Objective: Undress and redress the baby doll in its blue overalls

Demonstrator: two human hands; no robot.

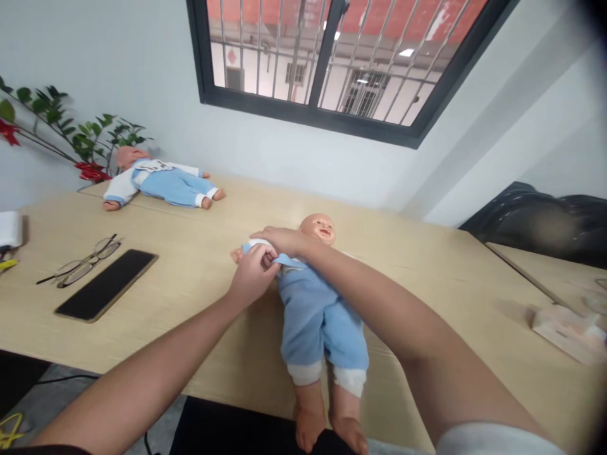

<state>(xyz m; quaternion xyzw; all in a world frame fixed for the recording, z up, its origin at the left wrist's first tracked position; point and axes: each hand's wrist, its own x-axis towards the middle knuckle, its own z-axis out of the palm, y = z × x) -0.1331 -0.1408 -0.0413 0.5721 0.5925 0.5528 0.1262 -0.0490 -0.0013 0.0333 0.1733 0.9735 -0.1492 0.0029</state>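
Tabletop [199, 253] of pale wood fills the room's corner beneath a dark-framed window [313, 109], through which bars and a facade with more windows show. Black chairs [526, 221], blurred, are cut off at the right edge. A leafy plant [83, 142] with red ribbon, cropped at left, stands by the wall.

Near doll [303, 309], in blue trousers with white cuffs, lies face up at the table's middle, head toward the window, feet reaching the near edge. The person's right forearm crosses its chest and hides much of its top. A second doll [173, 183], similarly dressed, lies near the plant; dark marks on its white top are too small to read.

Left hand [256, 270], fingers curled in, pinches blue-edged cloth of the near doll's top. Right hand [283, 241] lies across the doll's sleeve at shoulder height; its fingertips are partly hidden, and whether they grip cannot be told.

At left, a dark-screened phone [108, 285] rests beside folded-out glasses [73, 273]. A white object [10, 229] is cropped at the left edge; a pale item [569, 332] at right is too blurred to identify.
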